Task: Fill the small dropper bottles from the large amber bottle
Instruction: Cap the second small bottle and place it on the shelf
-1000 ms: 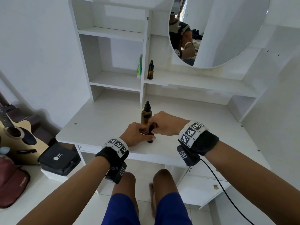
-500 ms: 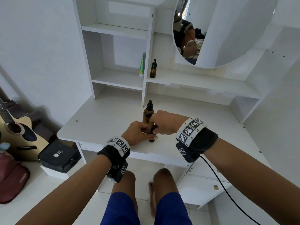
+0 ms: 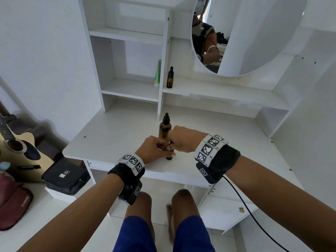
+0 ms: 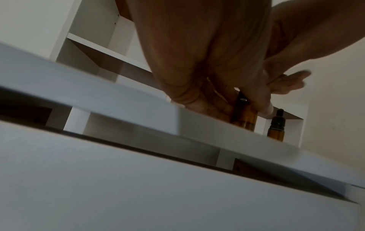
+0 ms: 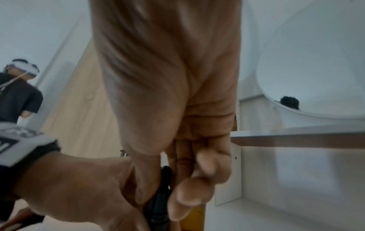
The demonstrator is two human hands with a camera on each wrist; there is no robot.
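Note:
The large amber bottle (image 3: pixel 165 128) with a black dropper cap stands upright on the white desk (image 3: pixel 112 137). Just in front of it my left hand (image 3: pixel 156 150) grips a small amber dropper bottle (image 3: pixel 169 157) standing on the desk. My right hand (image 3: pixel 181 140) pinches its black cap (image 5: pixel 164 195) from above. The left wrist view shows fingers (image 4: pixel 199 106) wrapped round the small bottle's amber glass (image 4: pixel 244 118), with another capped amber bottle (image 4: pixel 276 128) behind. A second small dropper bottle (image 3: pixel 170 78) stands on the shelf. My hands hide most of the held bottle.
A green-and-white tube (image 3: pixel 157 73) stands next to the shelf divider (image 3: pixel 163 73). A round mirror (image 3: pixel 245 33) hangs at the back right. A guitar (image 3: pixel 16 148), a black case (image 3: pixel 63 176) and a red bag (image 3: pixel 12 200) lie at the left, off the desk.
Both hands have stayed on the small bottle and its cap. The head view has drifted slightly, and nothing has been let go.

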